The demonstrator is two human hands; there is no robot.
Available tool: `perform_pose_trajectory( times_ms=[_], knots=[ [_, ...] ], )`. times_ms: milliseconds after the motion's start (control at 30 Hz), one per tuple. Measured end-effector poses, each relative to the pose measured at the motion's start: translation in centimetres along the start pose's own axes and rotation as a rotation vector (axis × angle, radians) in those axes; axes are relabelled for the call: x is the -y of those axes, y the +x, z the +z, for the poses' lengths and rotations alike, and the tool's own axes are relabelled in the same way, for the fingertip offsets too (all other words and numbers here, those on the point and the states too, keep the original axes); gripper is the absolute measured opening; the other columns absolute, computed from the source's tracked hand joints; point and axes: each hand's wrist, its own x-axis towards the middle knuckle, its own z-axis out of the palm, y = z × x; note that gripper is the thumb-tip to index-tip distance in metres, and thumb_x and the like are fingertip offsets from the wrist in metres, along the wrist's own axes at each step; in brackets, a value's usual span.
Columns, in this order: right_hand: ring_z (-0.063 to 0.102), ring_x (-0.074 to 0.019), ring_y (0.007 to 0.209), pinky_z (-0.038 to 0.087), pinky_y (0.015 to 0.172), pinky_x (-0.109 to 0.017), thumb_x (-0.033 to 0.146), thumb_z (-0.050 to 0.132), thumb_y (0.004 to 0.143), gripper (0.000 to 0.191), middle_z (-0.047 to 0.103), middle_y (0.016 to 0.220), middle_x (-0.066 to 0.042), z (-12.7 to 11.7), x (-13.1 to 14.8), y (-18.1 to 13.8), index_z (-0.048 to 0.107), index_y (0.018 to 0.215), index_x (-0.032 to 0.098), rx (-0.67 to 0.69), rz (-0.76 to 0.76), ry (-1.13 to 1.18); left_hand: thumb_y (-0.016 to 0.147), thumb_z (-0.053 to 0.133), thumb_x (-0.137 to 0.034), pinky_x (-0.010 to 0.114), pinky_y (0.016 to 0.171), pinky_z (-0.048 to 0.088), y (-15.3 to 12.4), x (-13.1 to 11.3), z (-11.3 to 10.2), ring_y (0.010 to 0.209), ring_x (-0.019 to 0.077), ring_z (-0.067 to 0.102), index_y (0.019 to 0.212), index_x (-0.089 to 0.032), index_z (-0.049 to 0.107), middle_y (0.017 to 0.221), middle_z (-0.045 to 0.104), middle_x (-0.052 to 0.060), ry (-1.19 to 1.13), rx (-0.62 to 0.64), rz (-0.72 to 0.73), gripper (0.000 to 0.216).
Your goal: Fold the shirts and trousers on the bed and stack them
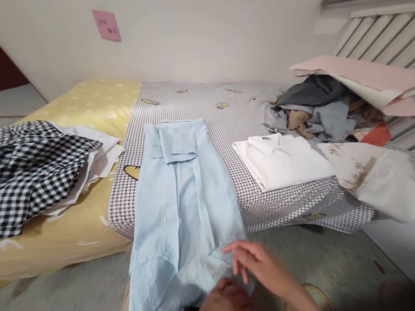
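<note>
A light blue shirt (204, 185) lies lengthwise over the bed, a sleeve folded on its upper part. Its lower end hangs past the bed's edge toward me. My right hand (257, 265) is at the shirt's lower right edge, fingers loosely bent and apart, holding nothing that I can see. Just below it, my left hand (230, 306) is curled against the shirt's lower part. Blur and shadow hide whatever its fingers hold.
To the right lie a folded white shirt (284, 161), a crumpled clothes heap (319, 110) and a stained pale cloth (393, 182). A pink board (368, 73) leans over the heap. At left, a black-and-white checked garment (23, 175) covers white clothes (105, 159). A yellow hoop (321, 291) is on the floor.
</note>
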Motion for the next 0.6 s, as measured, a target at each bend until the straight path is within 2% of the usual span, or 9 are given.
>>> perform_pose_trajectory(
  times_ms=[100, 167, 200, 233, 333, 400, 500, 533, 600],
  knots=[
    [0.045, -0.0118, 0.049, 0.037, 0.051, -0.026, 0.062, 0.057, 0.086, 0.047, 0.054, 0.06, 0.004, -1.8, -2.2, 1.6, 0.073, 0.1, 0.02, -0.443, 0.025, 0.223, 0.095, 0.06, -0.03, 0.029, 0.076, 0.048, -0.4, -0.3, -2.9, 0.081, 0.0151, 0.068, 0.091, -0.024, 0.069, 0.086, 0.077, -0.003, -0.077, 0.004, -0.128, 0.012],
    [0.052, -0.0141, 0.058, 0.042, 0.056, -0.027, 0.061, 0.067, 0.076, 0.045, 0.06, 0.067, 0.002, -2.6, -3.9, 2.8, 0.072, 0.097, 0.021, -0.679, 0.056, 0.249, 0.098, 0.051, -0.023, 0.028, 0.077, 0.049, -0.9, -0.6, -4.7, 0.081, 0.0154, 0.068, 0.094, -0.025, 0.07, 0.088, 0.077, -0.003, -0.123, -0.038, -0.227, 0.02],
    [0.058, -0.0166, 0.067, 0.046, 0.061, -0.028, 0.061, 0.071, 0.072, 0.046, 0.065, 0.075, 0.0, -2.7, -4.7, 3.3, 0.072, 0.096, 0.022, -0.72, 0.08, 0.259, 0.099, 0.047, -0.021, 0.029, 0.078, 0.05, -1.1, -0.7, -5.4, 0.082, 0.0158, 0.069, 0.094, -0.025, 0.071, 0.089, 0.077, -0.002, -0.146, -0.055, -0.269, 0.025],
    [0.063, -0.0194, 0.077, 0.05, 0.067, -0.03, 0.061, 0.073, 0.069, 0.047, 0.071, 0.085, -0.002, -2.6, -5.5, 3.7, 0.072, 0.097, 0.023, -0.712, 0.105, 0.279, 0.099, 0.044, -0.019, 0.029, 0.078, 0.05, -1.4, -0.8, -6.1, 0.083, 0.0164, 0.069, 0.094, -0.025, 0.071, 0.089, 0.078, -0.001, -0.163, -0.068, -0.303, 0.028],
    [0.068, -0.0258, 0.102, 0.055, 0.085, -0.036, 0.064, 0.076, 0.066, 0.051, 0.076, 0.107, -0.004, -1.5, -7.1, 4.0, 0.073, 0.101, 0.026, -0.542, 0.176, 0.419, 0.099, 0.043, -0.018, 0.029, 0.076, 0.052, -2.7, -0.8, -7.5, 0.081, 0.0178, 0.071, 0.097, -0.025, 0.071, 0.088, 0.078, 0.001, -0.17, -0.095, -0.36, 0.029],
    [0.069, -0.0275, 0.107, 0.055, 0.093, -0.039, 0.063, 0.078, 0.066, 0.05, 0.078, 0.109, -0.004, -0.6, -7.9, 3.5, 0.074, 0.102, 0.027, -0.441, 0.234, 0.524, 0.099, 0.044, -0.02, 0.028, 0.072, 0.052, -3.9, -0.7, -8.3, 0.076, 0.0177, 0.07, 0.1, -0.025, 0.07, 0.085, 0.078, 0.0, -0.142, -0.141, -0.358, 0.027],
    [0.071, -0.029, 0.108, 0.054, 0.097, -0.042, 0.061, 0.077, 0.071, 0.047, 0.079, 0.109, -0.006, 0.0, -9.4, 2.4, 0.076, 0.102, 0.027, -0.356, 0.312, 0.563, 0.102, 0.04, -0.023, 0.028, 0.068, 0.052, -6.6, -0.6, -9.5, 0.067, 0.0161, 0.068, 0.111, -0.023, 0.068, 0.078, 0.076, 0.001, -0.106, -0.291, -0.325, 0.029],
    [0.071, -0.0294, 0.107, 0.055, 0.096, -0.042, 0.063, 0.074, 0.074, 0.046, 0.079, 0.108, -0.007, -0.2, -10.2, 2.1, 0.076, 0.101, 0.027, -0.345, 0.328, 0.539, 0.102, 0.038, -0.025, 0.028, 0.069, 0.052, -7.8, -0.5, -10.0, 0.067, 0.0158, 0.068, 0.113, -0.023, 0.067, 0.077, 0.075, 0.001, -0.093, -0.359, -0.365, 0.031],
    [0.073, -0.0306, 0.101, 0.058, 0.088, -0.043, 0.068, 0.064, 0.079, 0.048, 0.08, 0.104, -0.009, -0.7, -12.3, 1.7, 0.076, 0.098, 0.026, -0.399, 0.328, 0.442, 0.103, 0.04, -0.028, 0.028, 0.071, 0.053, -10.4, -0.1, -11.1, 0.071, 0.016, 0.069, 0.115, -0.023, 0.068, 0.077, 0.075, 0.002, -0.057, -0.51, -0.586, 0.031]
  ],
)
